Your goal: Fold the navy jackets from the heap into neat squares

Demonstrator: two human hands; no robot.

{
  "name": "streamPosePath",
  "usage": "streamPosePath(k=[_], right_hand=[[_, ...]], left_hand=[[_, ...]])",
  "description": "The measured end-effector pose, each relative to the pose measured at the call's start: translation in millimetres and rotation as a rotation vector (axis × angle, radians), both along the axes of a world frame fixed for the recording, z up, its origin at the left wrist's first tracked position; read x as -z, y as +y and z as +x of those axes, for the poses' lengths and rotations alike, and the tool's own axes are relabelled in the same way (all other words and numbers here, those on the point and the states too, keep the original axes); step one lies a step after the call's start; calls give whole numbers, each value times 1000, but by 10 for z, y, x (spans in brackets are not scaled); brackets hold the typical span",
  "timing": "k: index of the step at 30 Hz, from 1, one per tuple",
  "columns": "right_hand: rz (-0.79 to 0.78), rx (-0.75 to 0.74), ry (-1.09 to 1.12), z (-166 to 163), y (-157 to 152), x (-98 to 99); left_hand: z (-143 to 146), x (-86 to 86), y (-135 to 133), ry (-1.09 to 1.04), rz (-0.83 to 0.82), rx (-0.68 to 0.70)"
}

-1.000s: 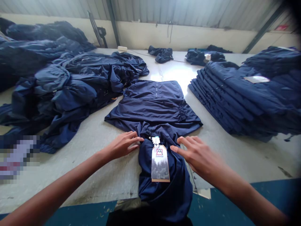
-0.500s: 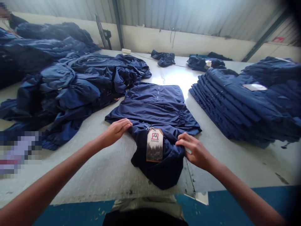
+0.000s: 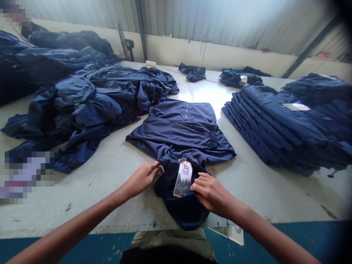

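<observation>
A navy jacket (image 3: 183, 130) lies spread on the grey table (image 3: 110, 183) in front of me, its hood end bunched toward me near the front edge. A paper hang tag (image 3: 183, 178) with a red logo rests on the hood. My left hand (image 3: 143, 178) pinches the hood's left edge beside the tag. My right hand (image 3: 210, 192) grips the bunched hood fabric just right of the tag.
A loose heap of navy jackets (image 3: 82, 99) covers the left of the table. A neat stack of folded jackets (image 3: 277, 124) stands at the right. Two small bundles (image 3: 194, 72) lie at the far edge by the wall. A blurred patch (image 3: 24, 176) sits at left.
The hood hung over the table's front edge a second ago and now lies gathered on the table. Both hands went from flat and open to gripping the hood, closer together beside the tag.
</observation>
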State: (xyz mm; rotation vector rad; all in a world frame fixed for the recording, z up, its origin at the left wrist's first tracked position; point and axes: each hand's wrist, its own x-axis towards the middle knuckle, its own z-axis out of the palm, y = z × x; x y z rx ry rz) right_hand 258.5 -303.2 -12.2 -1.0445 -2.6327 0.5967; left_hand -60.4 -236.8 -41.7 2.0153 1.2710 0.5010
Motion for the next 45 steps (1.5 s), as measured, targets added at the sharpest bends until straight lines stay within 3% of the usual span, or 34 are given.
streamPosePath(k=[3, 5, 8, 10, 13, 16, 18, 20, 22, 24, 27, 32, 34, 38, 45], right_hand=[[-277, 42, 280, -112, -33, -26], [-371, 12, 458, -175, -81, -128], [-352, -109, 578, -204, -172, -344], [-255, -131, 527, -159, -243, -473], [-113, -84, 313, -37, -368, -566], [-119, -58, 65, 52, -493, -501], [-140, -53, -35, 60, -555, -398], [-136, -52, -60, 40, -590, -295], [-121, -52, -53, 12, -597, -230], [-96, -56, -41, -5, -585, -222], [-48, -76, 20, 4, -560, -292], [109, 27, 411, 47, -513, -390], [111, 69, 446, 64, -458, -363], [57, 60, 202, 219, -261, -201], [237, 78, -131, 606, -62, 100]], left_hand=[[138, -28, -113, -350, -278, -33], [211, -132, -193, -533, -507, -61], [206, -388, -290, -697, -803, -129], [89, -586, -341, -731, -846, -166], [-212, -827, -430, -719, -724, -103], [-484, -858, -511, -750, -481, 62], [-572, -732, -527, -605, -264, 128], [-589, -531, -513, -296, -62, 192], [-575, -326, -491, -14, 82, 292], [-572, -187, -480, 129, 170, 385], [-606, -174, -495, 194, 240, 438], [-566, -386, -542, 88, 214, 455], [-495, -410, -529, 75, 191, 474], [-431, -344, -410, 129, 195, 520], [-577, -214, -120, 202, 314, 486]])
